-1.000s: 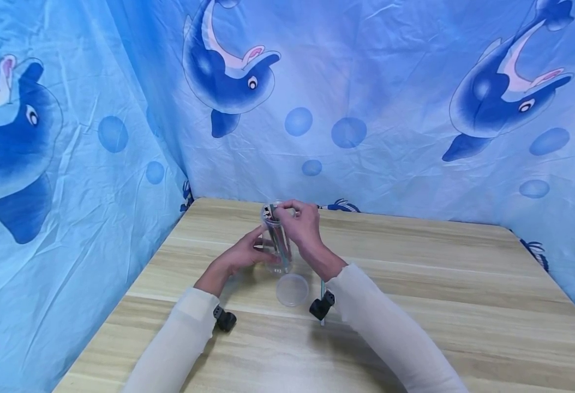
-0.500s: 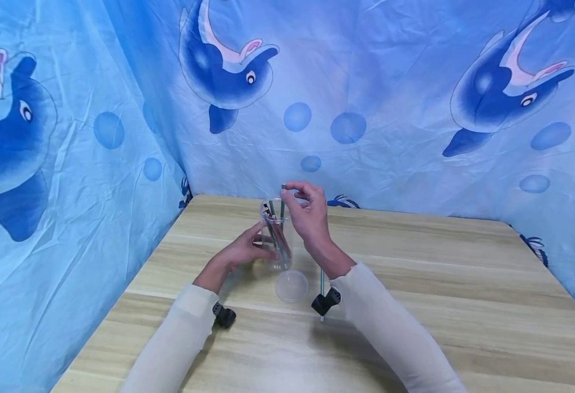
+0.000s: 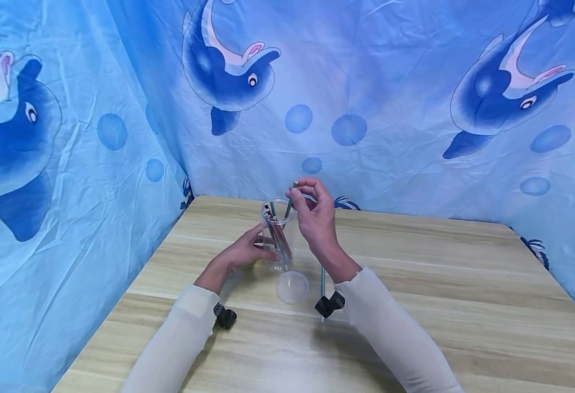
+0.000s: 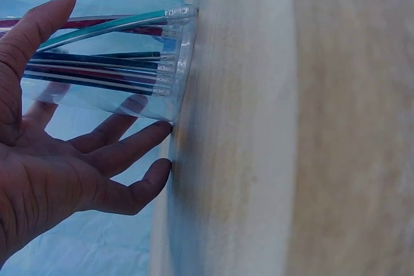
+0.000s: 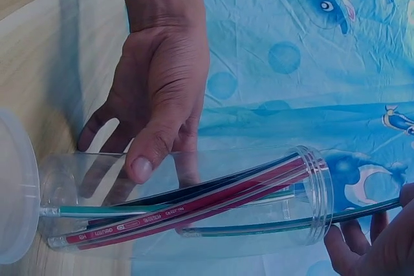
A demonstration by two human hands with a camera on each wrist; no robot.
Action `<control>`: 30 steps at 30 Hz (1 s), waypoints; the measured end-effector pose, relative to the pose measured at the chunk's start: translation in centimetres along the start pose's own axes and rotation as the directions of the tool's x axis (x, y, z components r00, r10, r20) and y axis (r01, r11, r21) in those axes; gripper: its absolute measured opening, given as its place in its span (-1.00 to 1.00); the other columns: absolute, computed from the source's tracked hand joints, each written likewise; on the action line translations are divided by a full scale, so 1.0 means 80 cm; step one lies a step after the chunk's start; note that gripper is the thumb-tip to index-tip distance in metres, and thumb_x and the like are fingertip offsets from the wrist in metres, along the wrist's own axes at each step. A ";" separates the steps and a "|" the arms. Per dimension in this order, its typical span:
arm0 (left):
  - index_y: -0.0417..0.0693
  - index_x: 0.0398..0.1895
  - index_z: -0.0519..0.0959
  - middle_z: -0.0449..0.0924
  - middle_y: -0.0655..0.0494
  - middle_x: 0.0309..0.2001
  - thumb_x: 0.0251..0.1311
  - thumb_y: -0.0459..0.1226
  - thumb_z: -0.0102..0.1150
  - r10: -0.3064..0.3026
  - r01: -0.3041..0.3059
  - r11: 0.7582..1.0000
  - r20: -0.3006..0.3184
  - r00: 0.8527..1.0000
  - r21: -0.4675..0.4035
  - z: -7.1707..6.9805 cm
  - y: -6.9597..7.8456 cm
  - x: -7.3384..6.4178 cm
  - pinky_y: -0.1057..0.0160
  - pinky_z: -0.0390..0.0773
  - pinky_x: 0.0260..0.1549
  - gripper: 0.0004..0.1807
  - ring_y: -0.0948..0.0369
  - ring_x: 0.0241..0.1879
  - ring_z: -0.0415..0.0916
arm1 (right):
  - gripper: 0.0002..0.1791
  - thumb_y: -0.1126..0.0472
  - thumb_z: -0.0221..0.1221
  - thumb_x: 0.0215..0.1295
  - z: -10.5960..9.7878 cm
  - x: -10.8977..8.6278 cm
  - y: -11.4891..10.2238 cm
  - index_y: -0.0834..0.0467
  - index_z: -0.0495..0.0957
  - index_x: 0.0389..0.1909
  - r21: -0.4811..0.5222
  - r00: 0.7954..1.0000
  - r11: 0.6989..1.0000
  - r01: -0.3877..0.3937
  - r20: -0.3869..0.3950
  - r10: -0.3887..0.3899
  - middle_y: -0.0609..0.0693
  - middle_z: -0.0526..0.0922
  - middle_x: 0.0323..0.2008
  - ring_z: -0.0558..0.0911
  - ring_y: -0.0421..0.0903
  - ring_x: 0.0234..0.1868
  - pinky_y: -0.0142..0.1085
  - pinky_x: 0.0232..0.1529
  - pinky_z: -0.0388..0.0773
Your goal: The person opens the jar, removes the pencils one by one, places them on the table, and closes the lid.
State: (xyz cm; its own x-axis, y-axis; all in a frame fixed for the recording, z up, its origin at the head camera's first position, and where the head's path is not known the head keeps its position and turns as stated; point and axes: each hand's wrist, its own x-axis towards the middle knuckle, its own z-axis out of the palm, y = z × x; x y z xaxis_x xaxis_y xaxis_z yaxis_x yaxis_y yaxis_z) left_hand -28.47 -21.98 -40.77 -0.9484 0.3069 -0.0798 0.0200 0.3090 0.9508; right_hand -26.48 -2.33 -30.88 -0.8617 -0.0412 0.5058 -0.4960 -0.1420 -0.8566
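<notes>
Since a second ago, we see that the right hand has risen from the mouth of the clear jar and swung to its own right, bringing the green pencil partway out, while the left hand has stayed at the jar's side.

Largest in our view is the blue backdrop, printed with dolphins and bubbles. In front of it spreads the wood-grain table. Two white sleeves reach in over it.

We find the jar upright near the table's far edge. The left hand holds it low down, thumb on one side and fingers around the other. The right hand pinches the green pencil near its upper end, above the rim; the pencil tilts, its lower end inside the jar but off the bottom.

Just in front of the jar lies a round translucent lid. We see red pencils, dark pencils and a green-and-white pencil leaning inside the jar. A blue-green pencil lies on the table, partly covered from our view by the small black camera on the right wrist.
</notes>
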 end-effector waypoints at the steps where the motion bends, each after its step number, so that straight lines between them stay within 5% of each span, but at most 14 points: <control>1: 0.33 0.57 0.11 0.36 -0.15 0.36 0.03 -0.31 0.52 0.001 -0.001 1.000 0.000 1.000 0.001 0.000 0.000 0.000 -0.20 0.20 0.31 0.08 -0.13 0.35 0.28 | -0.82 0.27 0.15 0.46 0.000 0.000 0.001 0.26 0.48 -0.02 0.004 1.000 1.000 0.011 0.000 -0.011 0.23 0.65 -0.12 0.68 0.20 -0.08 -0.03 0.03 0.58; 17: 0.33 0.57 0.11 0.40 -0.16 0.31 0.02 -0.34 0.52 0.005 -0.005 1.000 0.003 1.000 -0.014 -0.001 0.002 0.000 -0.18 0.24 0.29 0.08 -0.12 0.33 0.30 | -0.81 0.29 0.12 0.46 -0.007 0.005 0.016 0.28 0.39 -0.02 0.067 0.994 0.992 0.105 -0.024 -0.103 0.38 0.62 -0.17 0.70 0.22 -0.12 -0.02 -0.03 0.62; 30: 0.35 0.55 0.15 0.39 -0.14 0.33 0.04 -0.32 0.51 0.023 -0.023 1.000 0.006 1.000 0.009 0.001 0.001 0.000 -0.21 0.21 0.30 0.04 -0.12 0.33 0.30 | -0.72 0.41 0.15 0.41 -0.014 0.004 0.020 0.28 0.36 0.07 -0.019 0.991 0.991 0.130 0.027 -0.129 0.31 0.65 -0.13 0.71 0.13 -0.12 -0.09 -0.08 0.65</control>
State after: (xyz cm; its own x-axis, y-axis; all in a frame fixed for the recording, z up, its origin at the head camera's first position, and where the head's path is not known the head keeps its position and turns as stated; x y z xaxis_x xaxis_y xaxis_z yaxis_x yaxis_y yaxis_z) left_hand -28.41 -21.91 -40.72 -0.9459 0.3190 -0.0600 0.0443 0.3100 0.9497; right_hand -27.65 -1.42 -32.19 -0.7873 -0.0490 0.6146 -0.6054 -0.1272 -0.7857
